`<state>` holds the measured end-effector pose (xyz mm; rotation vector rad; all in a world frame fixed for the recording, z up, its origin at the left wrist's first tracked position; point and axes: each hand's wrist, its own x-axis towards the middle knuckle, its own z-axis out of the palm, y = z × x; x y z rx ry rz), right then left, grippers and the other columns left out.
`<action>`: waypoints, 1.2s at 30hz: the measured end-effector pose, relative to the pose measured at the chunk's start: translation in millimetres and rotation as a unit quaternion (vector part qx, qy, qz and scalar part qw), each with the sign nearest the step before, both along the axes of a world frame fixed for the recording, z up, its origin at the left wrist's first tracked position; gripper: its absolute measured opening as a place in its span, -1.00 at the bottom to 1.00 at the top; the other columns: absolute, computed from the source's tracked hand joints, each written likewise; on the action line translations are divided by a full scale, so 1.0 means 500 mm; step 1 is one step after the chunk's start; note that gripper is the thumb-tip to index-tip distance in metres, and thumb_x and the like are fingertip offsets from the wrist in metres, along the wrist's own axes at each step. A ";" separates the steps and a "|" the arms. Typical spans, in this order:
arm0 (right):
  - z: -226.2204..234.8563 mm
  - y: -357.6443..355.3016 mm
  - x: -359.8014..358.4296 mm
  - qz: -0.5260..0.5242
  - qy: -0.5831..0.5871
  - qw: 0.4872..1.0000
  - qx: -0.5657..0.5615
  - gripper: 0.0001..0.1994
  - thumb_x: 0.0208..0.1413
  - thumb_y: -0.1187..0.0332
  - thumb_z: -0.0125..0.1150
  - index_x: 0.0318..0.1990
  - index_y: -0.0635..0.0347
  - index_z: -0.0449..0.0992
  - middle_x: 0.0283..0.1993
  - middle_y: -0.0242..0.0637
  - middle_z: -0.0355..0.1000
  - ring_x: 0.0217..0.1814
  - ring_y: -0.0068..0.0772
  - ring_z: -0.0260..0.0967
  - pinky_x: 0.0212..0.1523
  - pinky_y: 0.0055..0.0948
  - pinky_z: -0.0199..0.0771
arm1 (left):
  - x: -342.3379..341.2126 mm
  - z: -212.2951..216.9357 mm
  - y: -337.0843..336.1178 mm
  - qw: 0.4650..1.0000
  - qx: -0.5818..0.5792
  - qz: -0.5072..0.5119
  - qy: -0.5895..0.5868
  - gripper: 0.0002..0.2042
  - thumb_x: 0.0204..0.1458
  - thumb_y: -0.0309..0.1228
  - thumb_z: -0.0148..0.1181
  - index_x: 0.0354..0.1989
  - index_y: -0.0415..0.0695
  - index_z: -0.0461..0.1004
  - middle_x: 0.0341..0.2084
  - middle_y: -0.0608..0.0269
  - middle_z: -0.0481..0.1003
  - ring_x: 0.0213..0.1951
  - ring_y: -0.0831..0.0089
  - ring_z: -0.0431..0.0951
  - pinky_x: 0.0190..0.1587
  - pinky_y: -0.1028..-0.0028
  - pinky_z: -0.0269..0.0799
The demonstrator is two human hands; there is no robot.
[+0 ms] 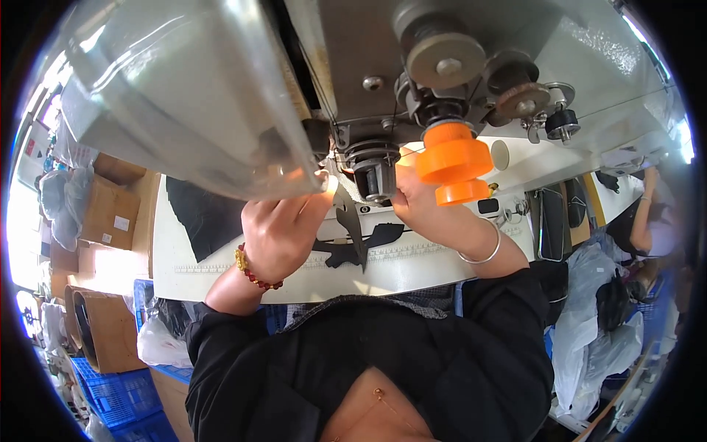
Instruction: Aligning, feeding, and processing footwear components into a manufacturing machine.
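Observation:
My left hand (283, 232) is beside the sewing machine's needle area, under a clear plastic shield (258, 140). Its fingers are bent together; what lies between the fingertips is hidden. My right hand (431, 202) curls in from the other side, its fingertips partly covered by the machine head (372, 166) and the orange knobs (456, 158). Between my hands a dark grey pointed strip (352, 225) hangs toward me. Small black fabric pieces (379, 236) lie beneath it on the white table (221, 283).
A printed ruler strip (398, 254) runs along the table's near side. Black fabric (199, 214) lies at the left. Cardboard boxes (110, 214) and blue crates (118, 390) stand farther left. Plastic bags (589, 309) fill the right side, where another person's arm (644, 214) shows.

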<state>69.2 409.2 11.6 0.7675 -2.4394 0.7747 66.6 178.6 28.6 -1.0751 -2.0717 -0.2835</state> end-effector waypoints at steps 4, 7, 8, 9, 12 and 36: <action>0.016 -0.002 0.007 -0.011 0.045 0.998 0.035 -0.67 -0.36 0.52 0.26 -0.29 0.06 0.60 -0.48 -0.27 0.32 -0.47 -0.18 0.37 -0.49 -0.25 0.35 | -0.004 -0.007 -0.004 0.998 0.026 -0.004 -0.053 -0.84 -0.20 -0.56 0.30 -0.37 -0.20 0.59 -0.38 0.21 0.54 -0.34 0.25 0.54 -0.33 0.33 0.46; 0.018 -0.001 0.009 -0.021 0.076 0.996 0.046 -0.78 -0.37 0.52 0.27 -0.41 0.18 0.53 -0.48 -0.26 0.31 -0.47 -0.18 0.37 -0.50 -0.25 0.34 | -0.016 -0.022 -0.005 0.997 0.043 -0.010 -0.057 -0.85 -0.21 -0.56 0.34 -0.39 -0.21 0.59 -0.39 0.18 0.54 -0.33 0.21 0.54 -0.31 0.28 0.46; 0.018 0.000 0.009 -0.016 0.073 0.996 0.042 -0.82 -0.37 0.52 0.27 -0.47 0.21 0.49 -0.48 -0.25 0.30 -0.47 -0.18 0.37 -0.51 -0.25 0.32 | -0.021 -0.028 -0.005 0.997 0.055 -0.014 -0.045 -0.84 -0.23 -0.56 0.36 -0.40 -0.22 0.59 -0.39 0.17 0.54 -0.34 0.20 0.54 -0.31 0.27 0.46; 0.021 0.001 0.007 -0.016 0.073 0.996 0.042 -0.82 -0.37 0.52 0.27 -0.47 0.21 0.49 -0.48 -0.25 0.30 -0.47 -0.18 0.37 -0.51 -0.25 0.32 | -0.023 -0.032 -0.006 0.997 0.055 -0.013 -0.045 -0.84 -0.23 -0.56 0.36 -0.40 -0.22 0.59 -0.39 0.17 0.54 -0.34 0.20 0.54 -0.31 0.27 0.46; 0.035 0.002 0.004 -0.016 0.098 0.994 0.053 -0.86 -0.35 0.49 0.28 -0.52 0.21 0.50 -0.53 -0.26 0.30 -0.51 -0.19 0.34 -0.55 -0.24 0.28 | -0.027 -0.035 -0.007 0.998 0.056 -0.022 -0.030 -0.83 -0.24 -0.55 0.37 -0.40 -0.23 0.59 -0.39 0.17 0.54 -0.35 0.19 0.54 -0.32 0.26 0.46; 0.034 0.019 -0.018 0.021 0.080 0.996 0.013 -0.83 -0.28 0.58 0.24 -0.62 0.09 0.37 -0.61 -0.32 0.24 -0.54 -0.19 0.28 -0.54 -0.28 0.25 | -0.024 -0.023 0.007 0.999 0.050 -0.009 0.007 -0.82 -0.29 -0.56 0.35 -0.43 -0.13 0.54 -0.44 0.25 0.47 -0.35 0.25 0.53 -0.38 0.30 0.43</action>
